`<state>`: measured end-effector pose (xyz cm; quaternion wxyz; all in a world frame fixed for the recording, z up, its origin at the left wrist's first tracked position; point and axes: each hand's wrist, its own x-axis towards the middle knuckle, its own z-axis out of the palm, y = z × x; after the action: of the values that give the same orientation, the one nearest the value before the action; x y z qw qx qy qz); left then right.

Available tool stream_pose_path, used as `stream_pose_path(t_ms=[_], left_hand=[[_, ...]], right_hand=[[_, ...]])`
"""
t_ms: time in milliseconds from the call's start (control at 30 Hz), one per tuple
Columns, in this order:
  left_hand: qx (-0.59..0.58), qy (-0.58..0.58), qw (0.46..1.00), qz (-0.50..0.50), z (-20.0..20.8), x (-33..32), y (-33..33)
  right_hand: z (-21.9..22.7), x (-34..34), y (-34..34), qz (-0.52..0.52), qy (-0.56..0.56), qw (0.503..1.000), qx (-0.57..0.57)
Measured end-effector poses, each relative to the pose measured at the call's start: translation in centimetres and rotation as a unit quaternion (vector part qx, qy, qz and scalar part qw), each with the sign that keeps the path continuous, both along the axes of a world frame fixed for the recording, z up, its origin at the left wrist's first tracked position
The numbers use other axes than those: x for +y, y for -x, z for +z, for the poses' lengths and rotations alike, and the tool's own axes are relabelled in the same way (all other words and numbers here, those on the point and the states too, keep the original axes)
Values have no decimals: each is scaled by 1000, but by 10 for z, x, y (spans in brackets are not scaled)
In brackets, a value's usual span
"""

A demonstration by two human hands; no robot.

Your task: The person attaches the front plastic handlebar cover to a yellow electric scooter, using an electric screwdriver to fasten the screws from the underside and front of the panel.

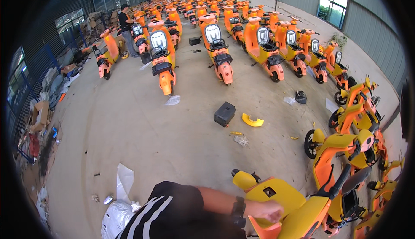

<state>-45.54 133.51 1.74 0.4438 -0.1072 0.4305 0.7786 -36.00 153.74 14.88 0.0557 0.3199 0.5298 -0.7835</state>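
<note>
Left hand (pixel 269 211): my fingers curled closed on the yellow plastic scooter body (pixel 281 196), steadying it.
Right hand: out of view.
Floor: black box (pixel 225 113) set aside.

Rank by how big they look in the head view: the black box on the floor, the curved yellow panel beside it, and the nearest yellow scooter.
1. Nearest yellow scooter, though closeness inflates it.
2. Black box.
3. Curved yellow panel, only slightly smaller.

I'm in a big warehouse-like assembly hall: rows of orange scooters (pixel 216 49) stretch far ahead of my fingers over a bare concrete floor (pixel 129 126), corrugated metal walls (pixel 371 36) to their right, probably cardboard scrap (pixel 41 113) piled far left.
</note>
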Motion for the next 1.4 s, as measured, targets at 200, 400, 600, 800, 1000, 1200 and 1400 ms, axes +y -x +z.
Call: stream_pose_path(t_ms=[200,400,600,800,1000,1200,1400], left_hand=[[-115,-288,940,-139,-101,19,-52],[-42,-466,882,-58,-114,-11,-82],[73,-298,950,55,-83,-36,-99],[237,-194,952,-6,-33,-48,-110],[-60,-272,959,-51,-67,-25,-102],[-164,47,983,73,-73,-32,-68],[-142,111,979,91,-67,-27,-54]], right_hand=[[-73,-62,-14,262,-103,960,-2],[-92,-88,-5,448,-383,800,114],[-37,-117,-19,459,-434,708,316],[-23,-107,-43,451,-427,705,343],[-9,-58,-86,329,-359,795,361],[-3,39,-172,136,-2,910,392],[-86,138,-227,-307,-48,920,239]])
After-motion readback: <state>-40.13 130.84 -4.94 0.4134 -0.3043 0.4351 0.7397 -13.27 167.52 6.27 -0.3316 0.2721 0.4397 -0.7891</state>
